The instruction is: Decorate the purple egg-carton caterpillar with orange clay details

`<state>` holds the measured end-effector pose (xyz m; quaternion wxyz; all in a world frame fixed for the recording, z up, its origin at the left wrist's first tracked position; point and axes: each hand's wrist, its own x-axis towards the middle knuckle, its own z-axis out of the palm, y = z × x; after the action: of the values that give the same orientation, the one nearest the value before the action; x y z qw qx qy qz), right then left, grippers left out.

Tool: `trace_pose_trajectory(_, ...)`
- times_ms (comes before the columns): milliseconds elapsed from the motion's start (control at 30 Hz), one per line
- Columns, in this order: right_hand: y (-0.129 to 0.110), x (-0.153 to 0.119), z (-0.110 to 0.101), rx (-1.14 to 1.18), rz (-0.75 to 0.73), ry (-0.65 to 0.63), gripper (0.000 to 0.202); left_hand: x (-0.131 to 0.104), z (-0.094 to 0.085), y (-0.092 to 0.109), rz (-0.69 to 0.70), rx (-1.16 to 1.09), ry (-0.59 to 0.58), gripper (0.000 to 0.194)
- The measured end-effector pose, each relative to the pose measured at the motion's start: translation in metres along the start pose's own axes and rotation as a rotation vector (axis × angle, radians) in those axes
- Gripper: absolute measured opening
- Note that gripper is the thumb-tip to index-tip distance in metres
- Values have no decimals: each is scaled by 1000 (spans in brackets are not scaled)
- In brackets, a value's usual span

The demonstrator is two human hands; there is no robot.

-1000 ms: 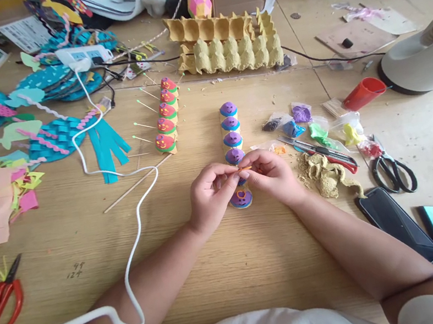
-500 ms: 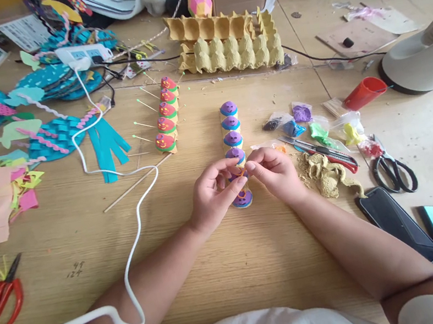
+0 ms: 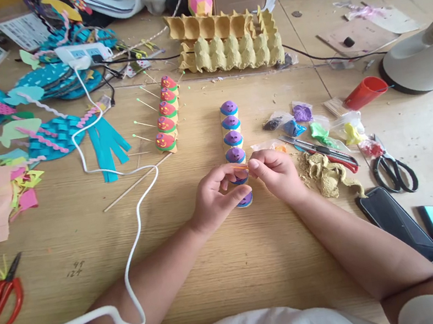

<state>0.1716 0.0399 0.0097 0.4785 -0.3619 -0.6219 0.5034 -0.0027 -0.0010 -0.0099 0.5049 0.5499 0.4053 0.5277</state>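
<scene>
A thin orange strand point(image 3: 238, 167) stretches between my hands, above a row of egg-carton cups topped in purple and blue point(image 3: 233, 138). My right hand point(image 3: 276, 174) pinches one end of it between thumb and fingertips. The strand lies along the index finger of my left hand point(image 3: 216, 194), whose thumb is spread away from the fingers. Between the hands, the lower cups of the row are partly hidden. To the left stands a second row in red and green point(image 3: 166, 116), with green-tipped sticks poking out of its side.
Clay packets point(image 3: 320, 134), a cutter point(image 3: 323, 151), brown clay point(image 3: 325, 173), black scissors point(image 3: 394, 171) and a phone point(image 3: 397, 225) lie right. A white cable point(image 3: 139, 220) crosses the left side near red scissors point(image 3: 2, 300). Egg cartons point(image 3: 239, 51) stand behind.
The orange strand, earlier looped and drooping over the lower cups, is now drawn out along my left index finger. My left thumb has moved away from the fingertips.
</scene>
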Motion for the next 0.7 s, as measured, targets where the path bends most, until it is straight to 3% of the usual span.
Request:
trace_pose_trajectory(233,-3,-1,-2,-9,17,-100,54,0,2,6,19,55,69,26)
trace_pose_trajectory(533,6,-3,-1,91,41,-97,51,2,3,5,5,57,158,30)
trace_pose_trajectory(700,6,-2,1,-49,-34,-92,38,3,3,5,4,62,146,32)
